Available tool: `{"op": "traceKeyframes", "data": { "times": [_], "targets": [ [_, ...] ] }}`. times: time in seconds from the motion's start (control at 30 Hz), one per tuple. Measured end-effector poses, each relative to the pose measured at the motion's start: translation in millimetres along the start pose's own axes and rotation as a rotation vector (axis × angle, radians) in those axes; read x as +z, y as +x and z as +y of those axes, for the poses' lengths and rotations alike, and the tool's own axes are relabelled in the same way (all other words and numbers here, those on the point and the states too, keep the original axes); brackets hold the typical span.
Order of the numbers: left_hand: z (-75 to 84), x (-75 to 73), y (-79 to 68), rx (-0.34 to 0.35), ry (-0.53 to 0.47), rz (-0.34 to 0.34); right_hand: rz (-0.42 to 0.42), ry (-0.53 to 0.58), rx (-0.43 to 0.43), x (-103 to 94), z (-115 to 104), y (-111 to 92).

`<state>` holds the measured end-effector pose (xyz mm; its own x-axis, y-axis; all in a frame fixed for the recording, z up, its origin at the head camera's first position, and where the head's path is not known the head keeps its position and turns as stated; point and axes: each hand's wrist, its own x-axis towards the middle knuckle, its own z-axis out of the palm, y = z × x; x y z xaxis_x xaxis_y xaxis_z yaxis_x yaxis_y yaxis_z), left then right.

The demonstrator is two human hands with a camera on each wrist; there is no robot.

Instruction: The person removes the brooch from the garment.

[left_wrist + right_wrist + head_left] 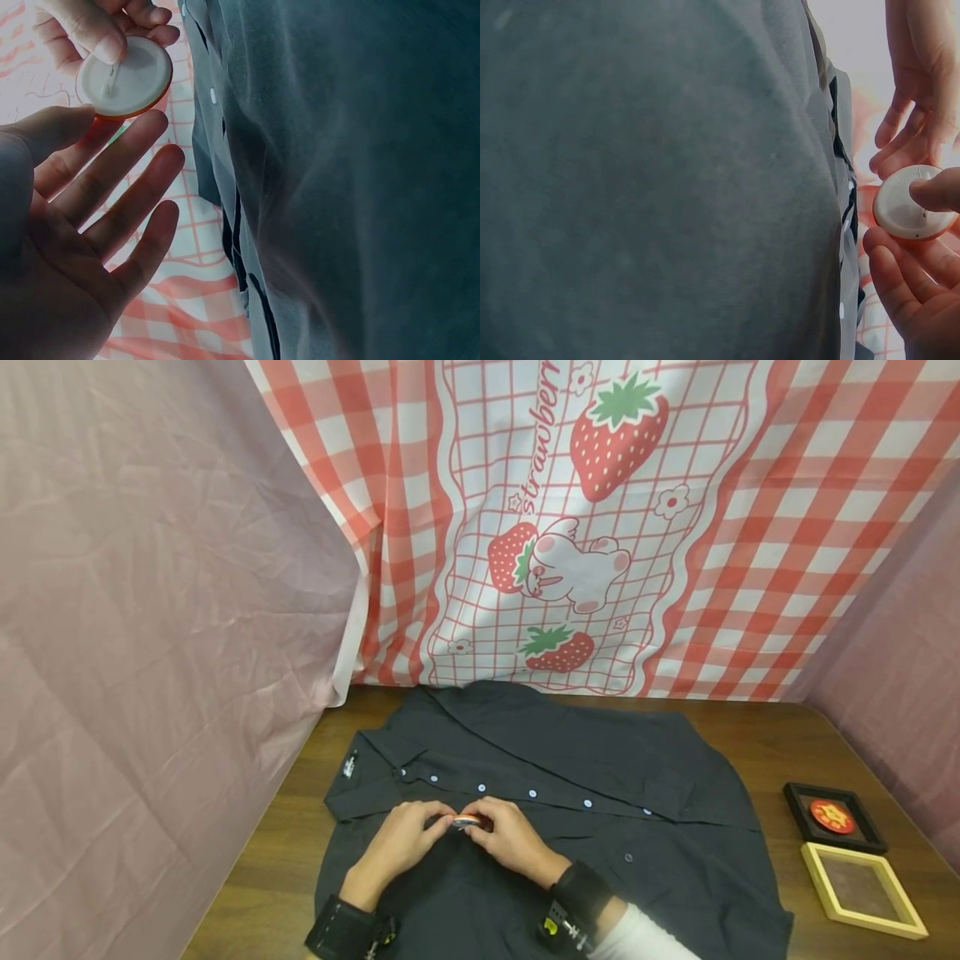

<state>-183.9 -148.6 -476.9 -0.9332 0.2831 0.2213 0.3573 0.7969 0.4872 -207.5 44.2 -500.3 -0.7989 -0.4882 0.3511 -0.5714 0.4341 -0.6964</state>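
A round pin-back badge (467, 820), white on the back with an orange-red rim, is held between both hands over a dark button-up shirt (465, 893). My left hand (401, 839) pinches its edge between thumb and index finger; the other fingers (139, 195) are spread. From the opposite side my right hand (513, 839) grips the badge, its thumb lying on the thin metal pin across the white back (904, 206). The printed front faces away in both wrist views. Below the hands, the shirt lies with its collar to the left and a row of pale buttons across it.
On the right of the wooden table (255, 877), a black frame (798, 814) holds a red-and-yellow round piece (832, 817). Next to it lies a pale yellow frame (862, 920). A strawberry-print checked cloth (570, 568) hangs behind, and a pinkish cloth (150, 652) hangs at the left.
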Motion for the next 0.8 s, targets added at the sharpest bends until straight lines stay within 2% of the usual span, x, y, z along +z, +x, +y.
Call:
{"op": "traceKeyframes", "data": {
  "times": [0.4,0.63,0.8],
  "targets": [
    [-0.4,0.3,0.0,0.046,0.006,0.012,0.052,-0.03,-0.049,0.1,2.3,-0.3],
    [1.3,0.7,-0.8,0.037,-0.006,-0.011,0.079,-0.062,-0.089,1.0,2.5,-1.7],
    [-0.1,3.0,-2.0,0.078,0.004,0.017,0.078,-0.078,-0.089,1.4,2.7,-2.7]
  ]
}}
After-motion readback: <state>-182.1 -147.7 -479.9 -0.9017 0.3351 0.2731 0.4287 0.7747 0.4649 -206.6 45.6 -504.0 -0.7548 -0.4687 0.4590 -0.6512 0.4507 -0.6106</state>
